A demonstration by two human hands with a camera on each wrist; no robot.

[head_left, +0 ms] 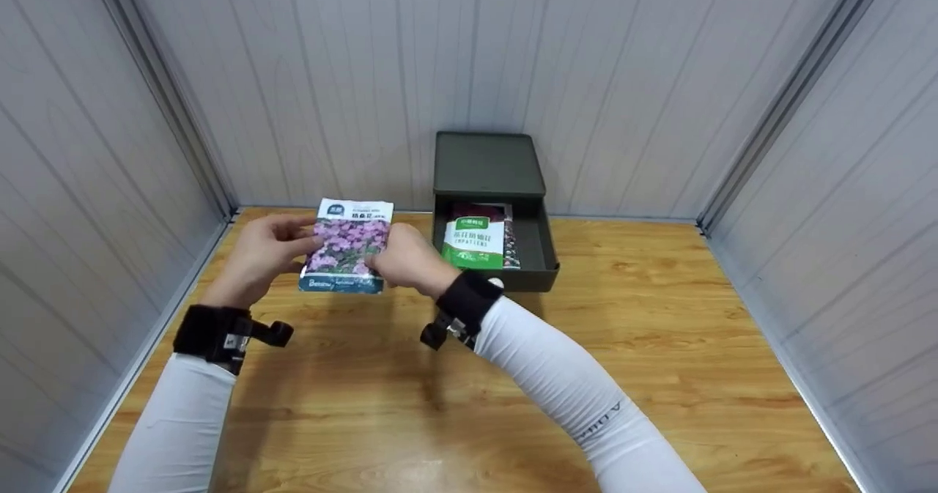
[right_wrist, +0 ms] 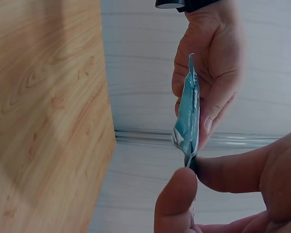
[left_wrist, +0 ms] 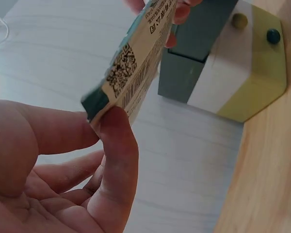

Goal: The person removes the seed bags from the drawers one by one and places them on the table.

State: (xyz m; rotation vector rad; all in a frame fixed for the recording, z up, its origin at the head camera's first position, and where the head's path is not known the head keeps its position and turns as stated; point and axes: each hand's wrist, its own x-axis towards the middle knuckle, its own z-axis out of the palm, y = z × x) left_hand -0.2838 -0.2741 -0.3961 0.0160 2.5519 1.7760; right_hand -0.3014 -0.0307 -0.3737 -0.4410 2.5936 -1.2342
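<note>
A seed packet [head_left: 346, 247] with pink-purple flowers on its front is held up between both hands. The left hand [head_left: 262, 255] pinches its left edge between thumb and finger. On the opposite edge, the right hand [head_left: 416, 258] pinches it with the thumb on the printed front. The packet's back, with a QR code and barcode, faces the left wrist view, where the packet [left_wrist: 136, 68] appears nearly edge-on. Just right of the right hand, a pulled-out drawer [head_left: 538, 277] contains a green-and-white packet [head_left: 475, 247] lying over a darker packet [head_left: 511, 244].
The drawer belongs to a dark grey-green box [head_left: 489, 163] against the back wall. In the left wrist view, a white-and-yellow drawer front [left_wrist: 254, 73] bears round knobs. Pale panel walls [head_left: 352, 75] enclose the wooden tabletop [head_left: 645, 332] at the back and sides.
</note>
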